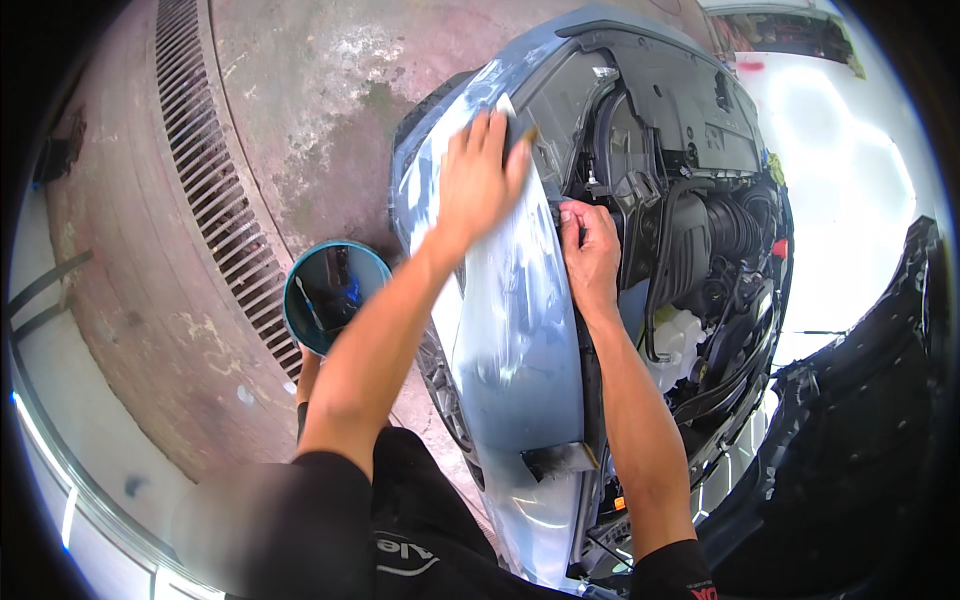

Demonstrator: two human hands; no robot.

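Note:
A car's blue-grey front fender (pixel 505 385), wet and streaked white, runs up the middle of the view. My left hand (pixel 478 185) lies over its far part, fingers stretched and slightly blurred. Between its thumb and index finger shows the edge of a dark sheet with a brownish rim, apparently sandpaper (pixel 527 136); the palm hides the rest. My right hand (pixel 592 245) is closed at the fender's inner edge, with a small dark piece at its fingertips that I cannot make out. A similar dark sheet (pixel 558 460) lies bent over the nearer fender.
Left of the fender is a blue-rimmed bucket (pixel 388 262) with dark contents; bare skin shows beside it, its owner unclear. A floor grate (pixel 215 175) runs past the bucket. On the right lies the open engine bay (pixel 735 230) with hoses and a white reservoir (pixel 675 350).

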